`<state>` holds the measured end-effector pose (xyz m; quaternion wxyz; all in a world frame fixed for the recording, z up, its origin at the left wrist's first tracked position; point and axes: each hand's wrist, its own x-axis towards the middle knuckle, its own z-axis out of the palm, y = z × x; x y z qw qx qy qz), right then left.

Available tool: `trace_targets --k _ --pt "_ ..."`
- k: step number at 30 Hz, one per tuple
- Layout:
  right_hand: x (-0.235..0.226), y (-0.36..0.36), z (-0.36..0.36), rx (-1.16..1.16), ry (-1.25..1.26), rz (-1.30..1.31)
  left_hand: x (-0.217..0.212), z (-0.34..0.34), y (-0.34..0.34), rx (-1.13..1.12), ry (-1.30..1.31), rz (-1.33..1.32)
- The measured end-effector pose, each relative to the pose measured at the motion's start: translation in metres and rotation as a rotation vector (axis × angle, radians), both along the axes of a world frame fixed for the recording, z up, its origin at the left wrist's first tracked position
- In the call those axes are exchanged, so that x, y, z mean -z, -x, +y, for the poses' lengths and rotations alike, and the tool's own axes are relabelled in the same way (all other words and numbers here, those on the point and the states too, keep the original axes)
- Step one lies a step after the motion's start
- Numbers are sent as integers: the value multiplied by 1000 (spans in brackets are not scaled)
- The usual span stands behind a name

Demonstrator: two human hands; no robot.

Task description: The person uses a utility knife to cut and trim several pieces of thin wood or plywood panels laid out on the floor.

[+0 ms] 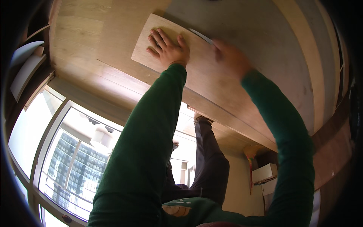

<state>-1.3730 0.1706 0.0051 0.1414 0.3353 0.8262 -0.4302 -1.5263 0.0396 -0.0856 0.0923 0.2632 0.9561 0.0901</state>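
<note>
A long, light wooden board (pixel 204 81) lies slantwise in front of me on the floor. My left hand (pixel 169 49) presses flat on it near its far left end, fingers spread. At the board's far edge, a thin, pale, blade-like strip (pixel 200 36) runs up to my right hand (pixel 231 56). That hand is curled round the strip's near end and smeared by motion. What kind of tool or piece the strip is, I cannot make out.
Wood-look planks (pixel 79 34) cover the floor at the left, with a greyer surface (pixel 242 22) beyond the board. Pale curved pieces (pixel 28 72) stand at the far left. A large window (pixel 81 151) fills the lower left. A white box (pixel 264 174) sits at the lower right.
</note>
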Motion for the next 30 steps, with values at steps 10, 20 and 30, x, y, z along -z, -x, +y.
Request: trace_targets --k 10,20,30 --pt "50 109 3 20 -92 167 2 2 -3 39 12 18" --pt "59 93 7 38 -153 283 3 1 -4 26 -43 -20" --pt "48 67 7 -104 -196 177 9 -2 0 19 -61 -12"
